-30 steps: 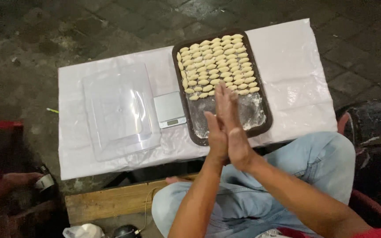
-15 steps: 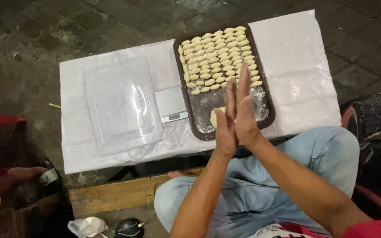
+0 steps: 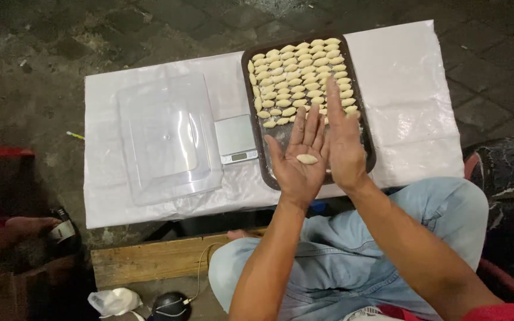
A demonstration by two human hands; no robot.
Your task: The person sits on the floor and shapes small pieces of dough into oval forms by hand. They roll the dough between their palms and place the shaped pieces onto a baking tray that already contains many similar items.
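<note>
My left hand (image 3: 297, 160) is held palm up over the near end of a dark tray (image 3: 367, 148). A small oval piece of pale dough (image 3: 306, 159) rests on that palm. My right hand (image 3: 345, 142) stands edge-on just to the right of the left one, fingers straight, touching it along the side. Several rows of similar shaped dough pieces (image 3: 298, 74) fill the far part of the tray. The near end of the tray holds no pieces where I can see it.
A low table under white plastic sheet (image 3: 411, 89) carries the tray, a small digital scale (image 3: 235, 138) and a clear plastic lid (image 3: 168, 139). A wooden plank (image 3: 150, 258) lies below. Another person's hand (image 3: 7, 235) is at the far left. My knees in jeans (image 3: 352, 255) are near.
My palms were pressed together upright over the tray; now they have parted, and the left palm lies open showing a shaped dough piece.
</note>
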